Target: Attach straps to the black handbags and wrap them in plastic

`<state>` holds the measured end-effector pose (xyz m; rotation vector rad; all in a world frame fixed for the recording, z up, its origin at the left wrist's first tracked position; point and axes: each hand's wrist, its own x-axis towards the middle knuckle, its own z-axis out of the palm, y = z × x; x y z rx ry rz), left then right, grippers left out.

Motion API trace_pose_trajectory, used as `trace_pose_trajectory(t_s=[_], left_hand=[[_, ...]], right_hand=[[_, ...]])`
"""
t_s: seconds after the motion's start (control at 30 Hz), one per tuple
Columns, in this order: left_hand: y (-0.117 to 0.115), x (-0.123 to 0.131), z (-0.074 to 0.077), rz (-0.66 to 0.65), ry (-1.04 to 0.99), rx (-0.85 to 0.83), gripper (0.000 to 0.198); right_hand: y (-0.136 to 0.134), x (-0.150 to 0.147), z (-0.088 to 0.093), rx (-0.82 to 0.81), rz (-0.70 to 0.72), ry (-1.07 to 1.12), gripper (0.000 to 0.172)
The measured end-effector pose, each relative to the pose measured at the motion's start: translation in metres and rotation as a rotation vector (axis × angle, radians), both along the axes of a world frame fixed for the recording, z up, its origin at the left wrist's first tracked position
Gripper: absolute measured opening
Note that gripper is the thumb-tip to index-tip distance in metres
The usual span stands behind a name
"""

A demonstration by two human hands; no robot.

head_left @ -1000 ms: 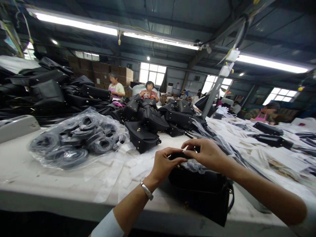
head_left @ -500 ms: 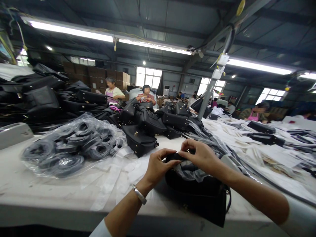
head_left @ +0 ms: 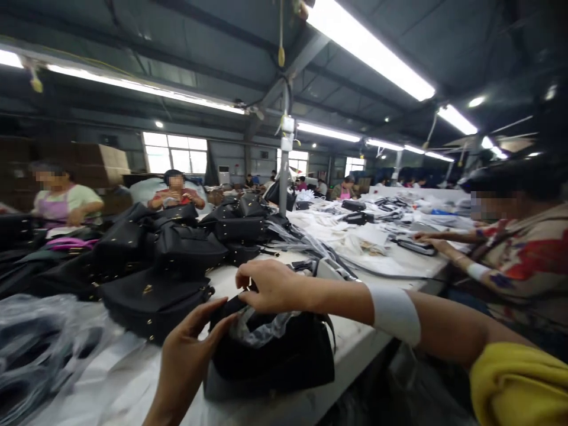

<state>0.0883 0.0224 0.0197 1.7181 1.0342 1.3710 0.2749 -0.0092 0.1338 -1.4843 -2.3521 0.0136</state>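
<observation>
A black handbag (head_left: 284,361) stands on the white table in front of me, its top open and crumpled clear plastic (head_left: 257,332) showing inside. My left hand (head_left: 189,340) pinches the bag's rim on the left between thumb and fingers. Close beside it, my right hand (head_left: 268,287) is closed at the same rim, thumb and forefinger pressed together at the edge. Whatever small part these fingertips grip is hidden. Just beyond my left hand lies another black handbag (head_left: 142,299) with gold-coloured fittings.
Piled black handbags (head_left: 190,242) spread behind. Plastic-wrapped coiled strips (head_left: 35,349) lie at the left. A metal post (head_left: 284,177) rises from the table (head_left: 355,355), beside long grey strips (head_left: 319,239) and white sheets. A co-worker (head_left: 523,254) works at the right; others sit across the table.
My view has swung to the right, bringing a co-worker at the right into sight. Both hands stay at the bag's rim, and the bag appears further left in the view.
</observation>
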Motion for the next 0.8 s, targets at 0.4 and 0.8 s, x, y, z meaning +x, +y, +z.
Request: trace_pose_trajectory(t_s=[0.4,0.8], left_hand=[[-0.003,-0.005,0.000,0.019,0.098,-0.056,0.052],[0.002,-0.010,-0.005,0.120,0.207,0.017,0.048]], right_hand=[[0.013,0.018,-0.007,-0.233,0.139,0.071,0.028],[0.019,-0.002,-0.021,-0.140,0.177,0.147,0.019]])
